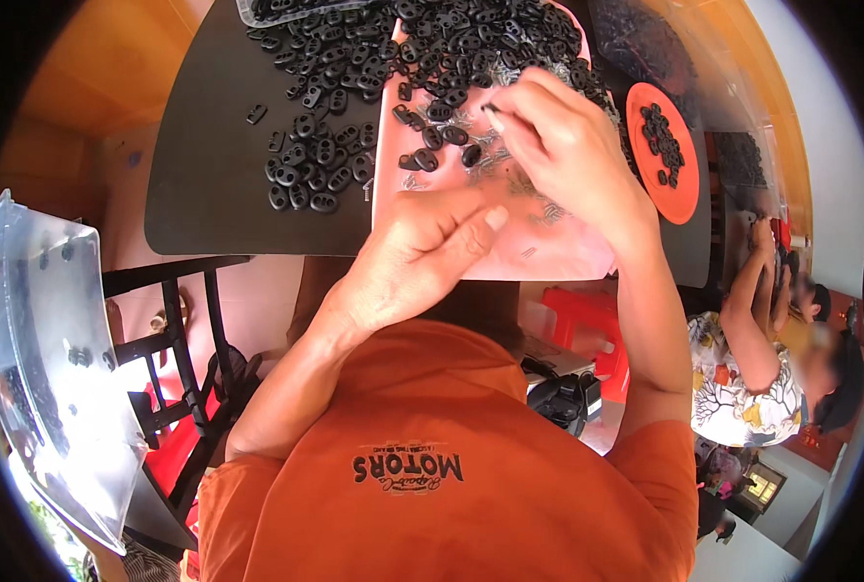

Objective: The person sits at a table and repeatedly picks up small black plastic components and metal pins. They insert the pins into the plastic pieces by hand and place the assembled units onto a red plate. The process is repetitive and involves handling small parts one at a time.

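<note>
My left hand (422, 242) is over the near left edge of a pink tray (509, 252), fingers curled and thumb pressed against them; anything inside is hidden. Farther up and to the right, my right hand (563, 136) has a small black plastic piece (491, 108) pinched between thumb and fingertips. Small metal springs (538, 199) lie scattered on the tray under it. A few black oval two-hole cord locks (426, 159) rest beside them, and a large heap of cord-lock parts (471, 39) covers the far end.
Left of the tray, more cord locks (306, 160) are piled on the dark table (209, 184). An orange plate (679, 199) with black pieces stands at the right. A clear plastic bin (53, 339) is at far left, near a black chair frame (184, 339). Another person (752, 378) sits at right.
</note>
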`<move>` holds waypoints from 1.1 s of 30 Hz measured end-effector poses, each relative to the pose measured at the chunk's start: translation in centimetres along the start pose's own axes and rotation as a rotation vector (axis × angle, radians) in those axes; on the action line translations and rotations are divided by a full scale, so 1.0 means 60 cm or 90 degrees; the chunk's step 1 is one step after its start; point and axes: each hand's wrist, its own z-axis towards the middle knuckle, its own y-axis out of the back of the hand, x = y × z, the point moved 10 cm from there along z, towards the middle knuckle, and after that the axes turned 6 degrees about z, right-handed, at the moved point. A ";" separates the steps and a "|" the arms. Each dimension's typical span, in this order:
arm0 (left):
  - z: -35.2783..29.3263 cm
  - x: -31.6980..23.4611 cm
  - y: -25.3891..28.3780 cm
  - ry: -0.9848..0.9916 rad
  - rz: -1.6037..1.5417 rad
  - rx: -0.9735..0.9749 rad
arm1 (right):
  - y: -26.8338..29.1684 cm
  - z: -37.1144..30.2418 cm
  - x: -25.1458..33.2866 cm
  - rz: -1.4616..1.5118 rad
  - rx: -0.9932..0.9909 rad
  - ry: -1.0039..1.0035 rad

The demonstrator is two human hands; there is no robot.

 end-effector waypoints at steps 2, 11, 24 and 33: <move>-0.001 0.009 0.008 -0.007 -0.042 -0.042 | 0.019 -0.022 0.031 0.111 -0.038 0.035; -0.001 0.000 0.027 -0.018 -0.149 -0.169 | 0.007 -0.088 0.069 0.237 -0.200 0.025; -0.024 -0.033 -0.025 -0.048 -0.064 0.056 | -0.005 -0.111 0.051 0.481 0.004 -0.026; -0.021 -0.056 -0.020 -0.119 0.228 -0.026 | 0.008 -0.134 0.044 0.419 -0.214 -0.072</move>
